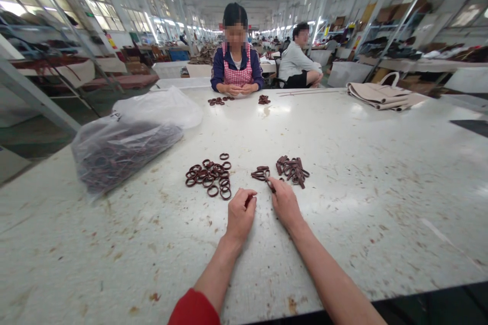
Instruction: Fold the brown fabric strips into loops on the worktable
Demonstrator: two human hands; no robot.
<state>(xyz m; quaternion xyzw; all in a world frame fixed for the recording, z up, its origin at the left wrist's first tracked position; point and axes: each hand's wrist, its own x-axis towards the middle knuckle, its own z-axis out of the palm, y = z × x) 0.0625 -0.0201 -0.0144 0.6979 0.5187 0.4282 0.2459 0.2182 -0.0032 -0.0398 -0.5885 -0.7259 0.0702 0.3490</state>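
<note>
My left hand (241, 209) is over the table just right of a loose pile of round, dark brown leather loops (208, 181). Its fingers are curled in, with nothing visible between thumb and forefinger. My right hand (285, 203) has its fingers bent down on a dark brown leather loop (272, 188), partly hidden by the fingertips. Touching or close beyond these fingertips is a small group of flattened loops (260, 174) lying side by side. A heap of flattened brown loops (293, 169) lies just beyond and right of that hand.
A clear plastic bag (127, 142) of dark pieces lies at the table's left. Across the white table (362, 193), a co-worker in a checked apron (237, 75) handles small pieces by two brown piles. Beige bag parts (381, 95) are at the far right. Another person (299, 63) sits behind.
</note>
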